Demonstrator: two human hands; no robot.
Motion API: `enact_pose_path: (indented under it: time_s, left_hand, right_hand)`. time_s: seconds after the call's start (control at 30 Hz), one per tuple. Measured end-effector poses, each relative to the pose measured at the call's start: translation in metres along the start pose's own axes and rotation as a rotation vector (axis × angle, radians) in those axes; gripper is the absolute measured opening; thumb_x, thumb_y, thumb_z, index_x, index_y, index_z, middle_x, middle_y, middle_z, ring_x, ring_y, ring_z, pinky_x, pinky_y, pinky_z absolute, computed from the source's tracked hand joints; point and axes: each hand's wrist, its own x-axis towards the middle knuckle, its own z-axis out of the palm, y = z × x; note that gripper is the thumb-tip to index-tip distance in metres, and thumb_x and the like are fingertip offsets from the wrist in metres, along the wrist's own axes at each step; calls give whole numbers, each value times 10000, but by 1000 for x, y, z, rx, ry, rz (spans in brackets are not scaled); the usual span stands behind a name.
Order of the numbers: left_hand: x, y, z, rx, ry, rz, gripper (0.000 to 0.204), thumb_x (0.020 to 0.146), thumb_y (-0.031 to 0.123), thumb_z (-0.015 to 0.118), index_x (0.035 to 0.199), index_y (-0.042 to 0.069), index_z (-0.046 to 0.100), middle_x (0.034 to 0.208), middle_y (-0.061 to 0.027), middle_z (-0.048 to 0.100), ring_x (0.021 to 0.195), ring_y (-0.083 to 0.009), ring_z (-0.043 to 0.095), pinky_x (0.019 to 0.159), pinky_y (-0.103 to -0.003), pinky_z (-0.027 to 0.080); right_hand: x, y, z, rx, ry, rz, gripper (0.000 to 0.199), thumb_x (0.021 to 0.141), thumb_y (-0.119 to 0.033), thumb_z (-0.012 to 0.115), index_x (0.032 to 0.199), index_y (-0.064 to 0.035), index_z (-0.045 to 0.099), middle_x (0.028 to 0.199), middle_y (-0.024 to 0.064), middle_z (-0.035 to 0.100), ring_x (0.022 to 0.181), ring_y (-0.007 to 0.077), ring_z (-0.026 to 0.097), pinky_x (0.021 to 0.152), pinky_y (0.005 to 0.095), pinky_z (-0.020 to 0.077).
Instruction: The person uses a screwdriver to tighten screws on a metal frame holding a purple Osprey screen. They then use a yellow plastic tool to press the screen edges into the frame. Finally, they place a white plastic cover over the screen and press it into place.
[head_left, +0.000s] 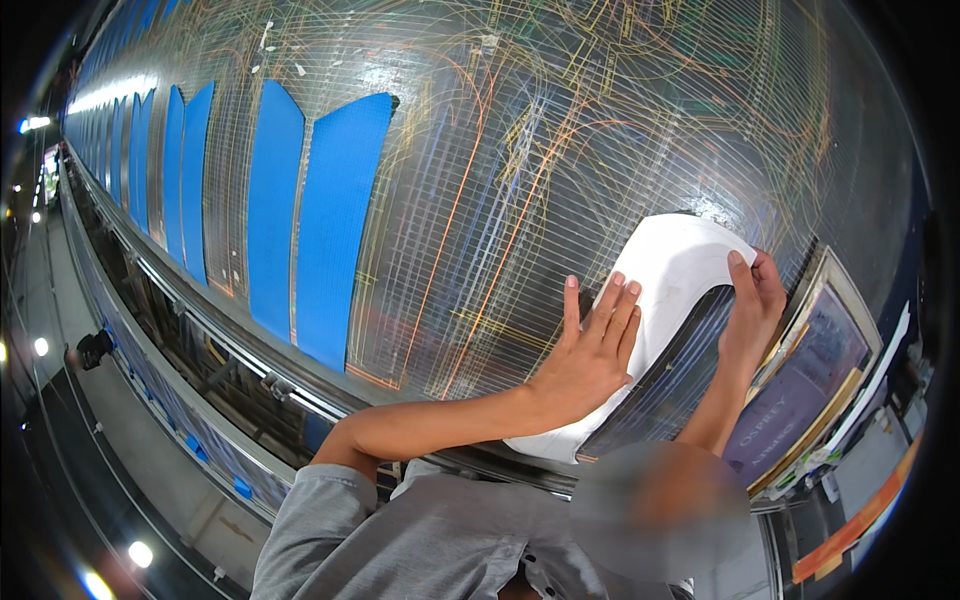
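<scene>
A white sheet (672,262) lies curled on a large dark table top (520,150) that is covered with fine white grid lines and orange, yellow and green curves. My left hand (592,350) presses flat on the sheet's left part, fingers spread and pointing away from me. My right hand (755,305) pinches the sheet's upper right edge, thumb on top, and holds that edge bent up off the table. Beneath the lifted part the dark lined surface shows.
Several long blue fabric strips (335,220) lie side by side on the table's left half. A stack of flat framed boards (815,375) sits right of my right hand. The table's metal rail (200,300) runs along the left, with floor below it.
</scene>
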Motion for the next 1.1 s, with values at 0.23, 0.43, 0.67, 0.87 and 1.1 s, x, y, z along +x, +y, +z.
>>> enact_pose_path:
  time_s: [0.23,0.43,0.67,0.87,1.1]
  left_hand:
    - [1,2,-1,52,-9,17,851,828,491,709,1376,-128,507,1585,-321,269,1514,-474,153,1046,-843,121]
    - [20,7,10,131,-62,-52,854,792,467,728,1363,-132,517,1579,-305,301,1506,-472,190,1066,-832,83]
    - [32,12,14,46,-83,-60,855,801,445,749,1380,-128,488,1578,-299,305,1514,-467,166,1072,-823,19]
    - [42,17,21,99,-120,-58,863,776,415,770,1367,-149,495,1576,-320,295,1506,-485,189,1062,-834,19]
    - [47,22,29,84,-58,-10,621,846,198,672,1350,-121,501,1491,-361,380,1468,-544,239,1047,-847,6]
  right_hand:
    - [-29,-10,-3,-64,29,-70,76,932,-52,691,965,15,672,919,51,676,834,99,587,805,235,463]
    - [-41,8,8,-119,124,-303,50,894,25,687,932,45,660,957,125,717,880,170,652,843,298,505]
    - [-28,19,-5,-195,60,-495,150,793,71,709,930,27,666,981,151,711,927,291,680,851,363,528]
    - [-29,20,-13,-178,-43,-713,248,663,39,738,896,0,661,978,135,676,918,335,663,875,460,526]
    - [-41,27,-13,-109,-24,-693,288,641,9,748,915,-8,662,1041,144,651,955,339,650,884,492,515]
